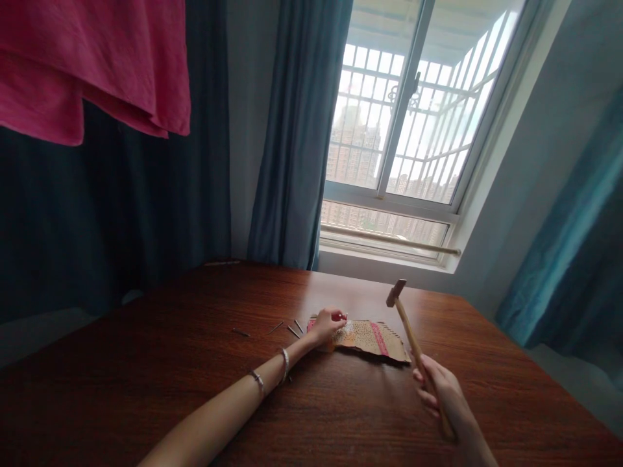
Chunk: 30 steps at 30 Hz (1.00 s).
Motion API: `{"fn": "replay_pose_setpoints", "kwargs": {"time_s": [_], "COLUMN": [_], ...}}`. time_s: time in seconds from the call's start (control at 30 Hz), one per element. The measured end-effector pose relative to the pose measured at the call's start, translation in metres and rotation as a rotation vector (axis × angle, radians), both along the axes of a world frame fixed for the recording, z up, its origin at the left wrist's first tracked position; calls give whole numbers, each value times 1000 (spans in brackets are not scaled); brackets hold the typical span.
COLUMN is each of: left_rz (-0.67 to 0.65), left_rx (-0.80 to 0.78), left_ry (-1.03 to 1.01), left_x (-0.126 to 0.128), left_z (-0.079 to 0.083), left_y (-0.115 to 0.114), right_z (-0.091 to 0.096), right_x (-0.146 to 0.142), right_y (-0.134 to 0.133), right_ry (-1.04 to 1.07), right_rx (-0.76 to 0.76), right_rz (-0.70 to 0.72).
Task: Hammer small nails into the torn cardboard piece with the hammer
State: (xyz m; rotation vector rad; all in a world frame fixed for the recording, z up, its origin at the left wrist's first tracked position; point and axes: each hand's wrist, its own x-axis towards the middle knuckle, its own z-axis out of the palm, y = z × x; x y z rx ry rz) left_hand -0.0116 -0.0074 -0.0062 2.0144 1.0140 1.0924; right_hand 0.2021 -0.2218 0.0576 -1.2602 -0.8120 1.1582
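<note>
In my right hand (440,386) is a hammer (413,334), gripped by its wooden handle. Its metal head is raised above the table, to the right of a tan, flat piece with ragged edges (367,337). That piece bears pink bands and many small dark marks; whether it is leather or cardboard I cannot tell. My left hand (328,326) is over its left part, fingers closed in a pinch. What the fingertips hold is too small to name. Several thin metal rods (293,331) lie just left of this hand.
All of this lies on a brown wooden table (195,363). A barred window (394,130) is beyond its far edge, with blue curtains (292,143) at the sides. Pink cloth (121,65) hangs at the upper left. Another thin dark piece (241,333) lies farther left.
</note>
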Motion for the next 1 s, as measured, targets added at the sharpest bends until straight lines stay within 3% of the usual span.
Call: {"fn": "replay_pose_setpoints", "kwargs": {"time_s": [0.17,0.33,0.67,1.0], "left_rz": [10,10,24,23], "left_rx": [24,18,44,37], "left_ry": [36,58,79,76], "left_x": [-1,-1,-1,-2], "left_z": [5,3,8,5], "left_y": [-4,-3,-6,-4], "right_z": [9,11,28,26], "right_x": [-42,-64,-77,-81], "right_y": [-15,-16,-22,-21], "right_ry": [177,220,163,135], "right_rx": [-18,-45,-62,-47], "right_rz": [97,156,160,104]}}
